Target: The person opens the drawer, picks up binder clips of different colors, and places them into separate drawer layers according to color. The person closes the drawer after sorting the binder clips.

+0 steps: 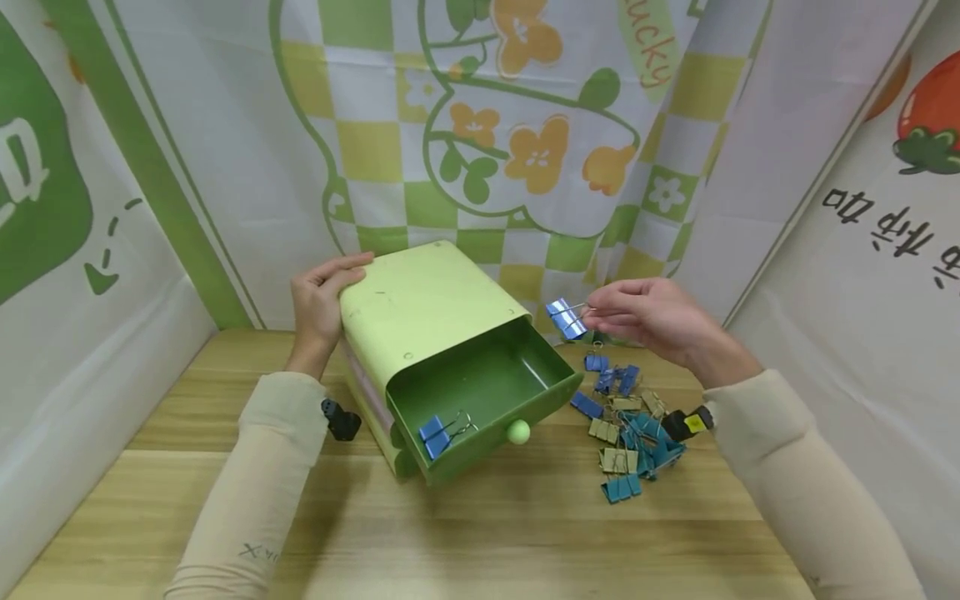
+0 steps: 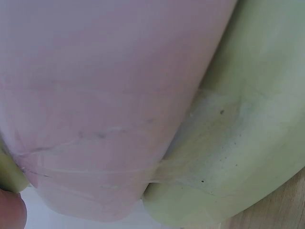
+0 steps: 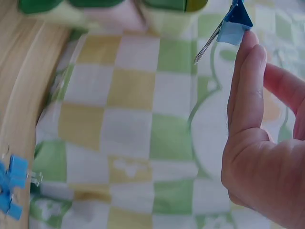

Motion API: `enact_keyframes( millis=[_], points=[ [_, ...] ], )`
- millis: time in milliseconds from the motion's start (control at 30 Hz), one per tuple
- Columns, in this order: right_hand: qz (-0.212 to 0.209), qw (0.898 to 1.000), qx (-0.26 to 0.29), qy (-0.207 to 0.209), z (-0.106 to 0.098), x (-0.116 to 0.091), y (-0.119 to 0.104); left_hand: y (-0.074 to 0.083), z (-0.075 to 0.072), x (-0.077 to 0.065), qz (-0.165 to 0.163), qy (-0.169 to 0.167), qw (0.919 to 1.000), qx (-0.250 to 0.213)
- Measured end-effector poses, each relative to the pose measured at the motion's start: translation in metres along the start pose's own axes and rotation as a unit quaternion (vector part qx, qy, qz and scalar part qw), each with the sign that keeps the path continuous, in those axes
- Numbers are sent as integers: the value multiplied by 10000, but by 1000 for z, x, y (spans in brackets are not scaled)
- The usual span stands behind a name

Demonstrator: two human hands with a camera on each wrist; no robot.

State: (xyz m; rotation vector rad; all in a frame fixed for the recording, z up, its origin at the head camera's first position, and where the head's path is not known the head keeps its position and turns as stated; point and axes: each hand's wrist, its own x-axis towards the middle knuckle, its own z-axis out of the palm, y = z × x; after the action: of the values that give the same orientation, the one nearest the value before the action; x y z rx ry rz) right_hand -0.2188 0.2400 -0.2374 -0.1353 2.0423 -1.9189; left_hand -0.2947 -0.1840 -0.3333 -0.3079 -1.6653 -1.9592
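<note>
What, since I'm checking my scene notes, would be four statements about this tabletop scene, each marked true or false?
1. The right hand pinches a shiny blue metal binder clip. True.
2. The dark green rectangular drawer is fully shut. False: it stands open.
3. A second blue metal binder clip lies inside the drawer. True.
4. The left hand is inside the drawer. False: it rests on the pale green, rounded-edged cabinet.

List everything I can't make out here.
Head view: the back of the drawer, hidden beneath the cabinet top.
Head view: the exact number of clips piled on the table, since they overlap.
Head view: the marks on the left sleeve, too small to read.
Left wrist view: most of the left hand, cut off by the picture's edge.
</note>
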Motion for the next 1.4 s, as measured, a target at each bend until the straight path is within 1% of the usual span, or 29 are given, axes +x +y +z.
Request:
enact_keyframes(
  millis=[100,233,400,500,667,900,1000,1067,1100,1133,1233,1333,1400],
  points=[
    [-33,9996,-228,-171,17,-2,-1,1,1,0,39,3,10000,-12],
    [-145,9957,-787,-461,38,-4,1,2,1,-1,36,-19,10000,-15],
    [-244,9865,-1397,-817,67,-5,2,2,2,-1,65,22,10000,9],
    [-216,9813,-1641,-981,85,-5,2,2,1,-1,67,19,10000,-5],
    [-220,9698,-2065,-1282,111,-1,5,2,0,-1,27,-11,10000,-27],
    [-194,9565,-2402,-1644,135,-4,6,1,-1,0,39,-41,10000,29],
    [-164,9525,-2520,-1705,141,-7,6,0,0,1,75,-40,10000,36],
    [-175,9480,-2670,-1724,142,-8,6,0,0,2,93,-32,9999,51],
    [-179,9443,-2799,-1720,143,-9,6,0,1,2,97,-31,9999,51],
    [-231,9386,-2988,-1712,143,-9,5,0,1,2,94,-35,9999,54],
    [-361,9184,-3535,-1739,141,-8,4,0,1,2,87,-41,9999,59],
    [-526,8986,-3961,-1814,140,-6,2,0,0,1,91,-31,9999,108],
    [-564,8937,-4038,-1872,139,-5,0,1,0,1,79,-22,9999,137]
  ],
)
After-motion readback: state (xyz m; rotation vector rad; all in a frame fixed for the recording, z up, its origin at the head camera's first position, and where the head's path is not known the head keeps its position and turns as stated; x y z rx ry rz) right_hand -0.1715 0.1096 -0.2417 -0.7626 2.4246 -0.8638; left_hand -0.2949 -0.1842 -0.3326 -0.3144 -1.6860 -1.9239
